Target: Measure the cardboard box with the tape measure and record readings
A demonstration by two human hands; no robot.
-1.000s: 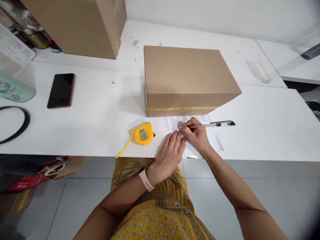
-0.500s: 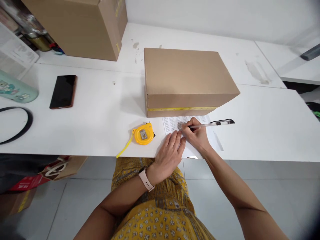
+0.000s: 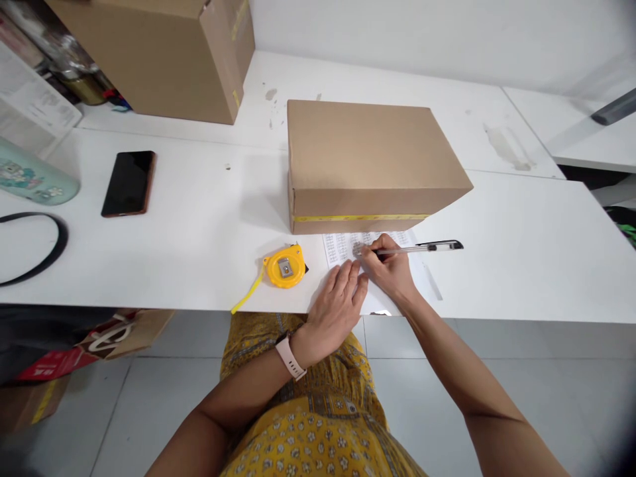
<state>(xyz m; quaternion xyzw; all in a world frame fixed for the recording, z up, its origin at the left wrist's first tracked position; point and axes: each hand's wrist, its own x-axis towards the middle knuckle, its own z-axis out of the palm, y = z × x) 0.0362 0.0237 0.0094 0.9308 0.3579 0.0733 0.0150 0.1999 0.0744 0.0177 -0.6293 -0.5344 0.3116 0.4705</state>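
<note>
My right hand (image 3: 391, 271) grips a clear pen (image 3: 422, 248) with its tip on a printed sheet of paper (image 3: 348, 244) at the table's near edge. My left hand (image 3: 335, 308) lies flat on the same sheet, fingers stretched out, a pale watch on its wrist. A closed cardboard box (image 3: 370, 162) with a yellow tape strip stands just behind the paper. To the left of the sheet a yellow tape measure (image 3: 284, 266) rests with a short length of tape pulled out.
A black phone (image 3: 129, 183) lies at the left on the white table (image 3: 189, 232). A larger cardboard box (image 3: 163, 56) stands at the back left. A teal bottle (image 3: 34, 179) and a black loop (image 3: 34, 248) sit at the far left. Bags rest on the floor below.
The view has shifted slightly. Both hands stay on the paper and the pen barely moves.
</note>
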